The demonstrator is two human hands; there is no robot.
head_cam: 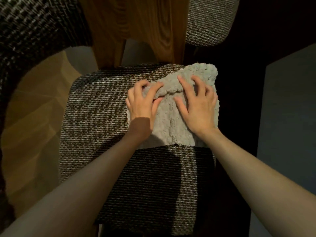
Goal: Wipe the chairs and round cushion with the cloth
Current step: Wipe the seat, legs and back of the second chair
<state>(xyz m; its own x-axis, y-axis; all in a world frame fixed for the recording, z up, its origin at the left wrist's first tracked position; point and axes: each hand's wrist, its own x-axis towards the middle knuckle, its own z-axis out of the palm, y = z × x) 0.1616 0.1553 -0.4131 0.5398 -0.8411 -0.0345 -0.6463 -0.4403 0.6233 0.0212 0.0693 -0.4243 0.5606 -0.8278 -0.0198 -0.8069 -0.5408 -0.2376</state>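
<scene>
Pinching raised fold of cloth [171, 127] between thumb and curled fingers of left hand [142, 101]. Pressing on same cloth with right hand [199, 108], fingers spread, gripping nothing. Lying on woven chair seat [102, 120], far right part.

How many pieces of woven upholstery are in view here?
3. The seat under the cloth, in the middle; a rounded piece at upper right; a darker curved piece along the left edge. Others may lie outside the frame.
</scene>
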